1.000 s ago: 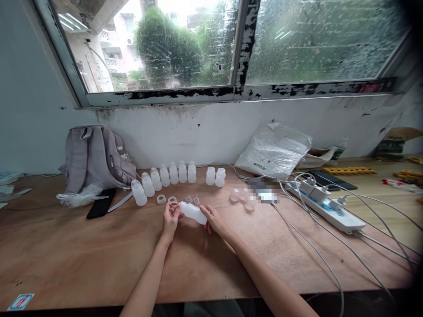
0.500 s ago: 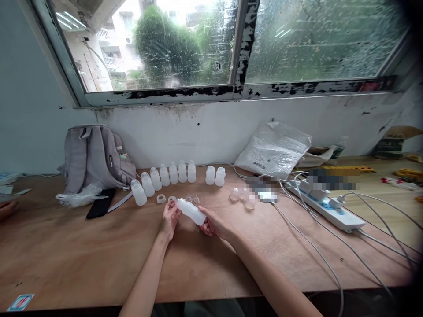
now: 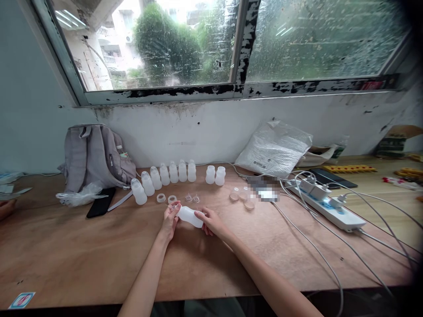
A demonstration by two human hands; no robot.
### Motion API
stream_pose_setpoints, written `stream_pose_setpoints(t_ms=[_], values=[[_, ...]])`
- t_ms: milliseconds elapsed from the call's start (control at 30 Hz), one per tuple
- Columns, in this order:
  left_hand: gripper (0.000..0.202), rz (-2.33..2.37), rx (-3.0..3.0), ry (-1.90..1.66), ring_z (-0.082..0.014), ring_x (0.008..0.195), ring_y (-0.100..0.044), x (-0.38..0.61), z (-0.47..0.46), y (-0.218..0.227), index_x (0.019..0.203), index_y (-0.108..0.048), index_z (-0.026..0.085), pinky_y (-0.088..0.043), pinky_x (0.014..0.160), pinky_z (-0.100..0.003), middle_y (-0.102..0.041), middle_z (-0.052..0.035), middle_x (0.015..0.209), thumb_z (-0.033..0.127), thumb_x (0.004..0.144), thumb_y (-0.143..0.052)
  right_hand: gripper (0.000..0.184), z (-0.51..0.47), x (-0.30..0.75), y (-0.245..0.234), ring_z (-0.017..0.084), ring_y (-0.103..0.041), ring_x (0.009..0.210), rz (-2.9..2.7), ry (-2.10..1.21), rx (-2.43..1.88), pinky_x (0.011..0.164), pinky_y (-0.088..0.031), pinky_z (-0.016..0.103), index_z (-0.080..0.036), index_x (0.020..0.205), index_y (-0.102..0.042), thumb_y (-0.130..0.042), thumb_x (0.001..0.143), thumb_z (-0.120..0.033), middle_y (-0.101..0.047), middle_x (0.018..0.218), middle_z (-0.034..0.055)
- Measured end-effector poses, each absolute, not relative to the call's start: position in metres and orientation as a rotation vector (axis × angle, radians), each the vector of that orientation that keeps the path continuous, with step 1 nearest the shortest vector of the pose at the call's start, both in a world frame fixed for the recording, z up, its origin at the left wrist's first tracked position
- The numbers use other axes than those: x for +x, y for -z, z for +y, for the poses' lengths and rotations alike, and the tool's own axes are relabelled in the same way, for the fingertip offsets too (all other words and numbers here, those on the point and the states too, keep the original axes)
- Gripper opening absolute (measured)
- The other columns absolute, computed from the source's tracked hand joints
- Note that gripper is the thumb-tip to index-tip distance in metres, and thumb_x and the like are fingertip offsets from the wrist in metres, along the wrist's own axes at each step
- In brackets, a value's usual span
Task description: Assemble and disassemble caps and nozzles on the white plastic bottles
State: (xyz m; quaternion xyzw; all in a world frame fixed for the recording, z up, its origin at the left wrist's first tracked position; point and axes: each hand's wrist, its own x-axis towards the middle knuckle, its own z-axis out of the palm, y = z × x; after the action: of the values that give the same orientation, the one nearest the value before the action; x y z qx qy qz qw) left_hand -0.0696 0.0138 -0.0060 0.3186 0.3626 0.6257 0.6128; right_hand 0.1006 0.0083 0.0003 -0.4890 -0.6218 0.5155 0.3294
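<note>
A small white plastic bottle (image 3: 191,216) lies on its side between my hands, just above the wooden table (image 3: 99,255). My right hand (image 3: 211,222) is wrapped round its base end. The fingers of my left hand (image 3: 170,219) pinch at its neck end; whether a small part is in them I cannot make out. Just beyond lie two white rings (image 3: 161,198) and two small clear nipples (image 3: 192,198). Behind them stands a curved row of several white bottles (image 3: 164,175), with two more bottles (image 3: 215,175) a little to the right.
A grey backpack (image 3: 94,156), a crumpled clear bag (image 3: 77,196) and a black phone (image 3: 101,203) sit at the left. Clear caps (image 3: 241,197), a white plastic bag (image 3: 274,149) and a power strip (image 3: 327,204) with cables lie at the right. Another person's hand (image 3: 5,208) shows at the far left edge.
The bottle rose and tilted half a second ago, then came back down and level. Both hands have kept hold of it, and my left fingers stay at its neck.
</note>
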Motion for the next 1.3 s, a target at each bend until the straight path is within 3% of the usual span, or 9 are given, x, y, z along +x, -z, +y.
stream_pose_setpoints(t_ms=[100,300,467,600,767,933,1033,1200,1300], values=[[0.039,0.854,0.722,-1.449,-0.0094,0.065,-0.056,-0.071,0.015,0.007,0.097,-0.052,0.018,-0.041,0.059,-0.019,-0.059,-0.0003,0.077,0.029,0.063,-0.068,0.038,0.009,0.1,0.0,0.006,-0.041,0.026,-1.596,-1.361,-1.255,0.023,-0.023,0.014,-0.017,0.078,-0.046,-0.046,0.074,-0.055,-0.048,0.041,-0.008],[0.046,0.578,0.651,-1.425,-0.0131,0.089,-0.056,-0.075,0.012,0.003,0.104,-0.049,0.023,-0.042,0.077,-0.023,-0.058,-0.0015,0.101,0.014,0.061,-0.065,0.038,0.011,0.098,0.002,0.007,-0.042,0.027,-1.513,-1.449,-1.213,0.024,-0.026,0.014,-0.017,0.077,-0.044,-0.044,0.074,-0.056,-0.048,0.041,-0.0075],[0.033,0.801,0.565,-1.408,-0.0084,0.073,-0.057,-0.072,0.015,0.008,0.094,-0.052,0.02,-0.042,0.069,-0.019,-0.061,-0.0002,0.086,0.02,0.065,-0.067,0.039,0.013,0.098,0.008,0.006,-0.042,0.028,-1.523,-1.283,-1.254,0.025,-0.026,0.014,-0.018,0.082,-0.045,-0.046,0.072,-0.056,-0.049,0.045,-0.0076],[0.038,0.785,0.572,-1.416,-0.0093,0.076,-0.057,-0.073,0.018,0.011,0.095,-0.052,0.019,-0.042,0.072,-0.02,-0.062,-0.0004,0.085,0.018,0.062,-0.07,0.036,0.014,0.102,0.007,0.006,-0.041,0.03,-1.592,-1.14,-1.292,0.03,-0.029,0.016,-0.019,0.084,-0.047,-0.045,0.074,-0.054,-0.048,0.045,-0.0075],[0.036,0.706,0.597,-1.422,-0.0092,0.075,-0.058,-0.072,0.016,0.008,0.096,-0.052,0.021,-0.043,0.07,-0.021,-0.061,0.0003,0.088,0.03,0.065,-0.068,0.035,0.008,0.103,0.0,0.011,-0.051,0.054,-1.818,-0.715,-1.287,0.051,-0.041,0.022,-0.021,0.092,-0.051,-0.053,0.071,-0.048,-0.057,0.068,-0.0012],[0.044,0.689,0.676,-1.439,-0.0112,0.076,-0.058,-0.069,0.012,0.003,0.098,-0.05,0.021,-0.043,0.071,-0.021,-0.061,-0.0022,0.092,0.035,0.061,-0.07,0.037,-0.004,0.097,-0.003,0.017,-0.055,0.073,-2.021,-0.52,-1.296,0.064,-0.041,0.026,-0.022,0.096,-0.052,-0.056,0.069,-0.047,-0.059,0.085,0.0033],[0.044,0.649,0.718,-1.432,-0.0124,0.076,-0.058,-0.07,0.009,-0.001,0.1,-0.05,0.02,-0.043,0.07,-0.022,-0.061,-0.0037,0.092,0.035,0.064,-0.068,0.035,-0.009,0.094,-0.005,0.017,-0.055,0.071,-2.026,-0.649,-1.238,0.063,-0.04,0.025,-0.02,0.095,-0.054,-0.054,0.071,-0.046,-0.06,0.082,0.0036],[0.043,0.573,0.71,-1.399,-0.0157,0.08,-0.058,-0.071,0.004,-0.003,0.107,-0.051,0.019,-0.043,0.072,-0.025,-0.06,-0.0069,0.099,0.038,0.07,-0.062,0.043,-0.008,0.093,-0.01,0.008,-0.04,0.043,-1.835,-1.303,-1.099,0.041,-0.029,0.019,-0.015,0.072,-0.053,-0.031,0.082,-0.051,-0.047,0.053,-0.0015],[0.042,0.575,0.666,-1.386,-0.0176,0.088,-0.057,-0.07,0.006,-0.002,0.107,-0.052,0.021,-0.044,0.077,-0.027,-0.058,-0.0062,0.107,0.038,0.07,-0.061,0.042,-0.006,0.093,-0.011,0.008,-0.04,0.043,-1.822,-1.252,-1.161,0.04,-0.028,0.019,-0.016,0.073,-0.053,-0.034,0.08,-0.052,-0.049,0.054,-0.0014]])
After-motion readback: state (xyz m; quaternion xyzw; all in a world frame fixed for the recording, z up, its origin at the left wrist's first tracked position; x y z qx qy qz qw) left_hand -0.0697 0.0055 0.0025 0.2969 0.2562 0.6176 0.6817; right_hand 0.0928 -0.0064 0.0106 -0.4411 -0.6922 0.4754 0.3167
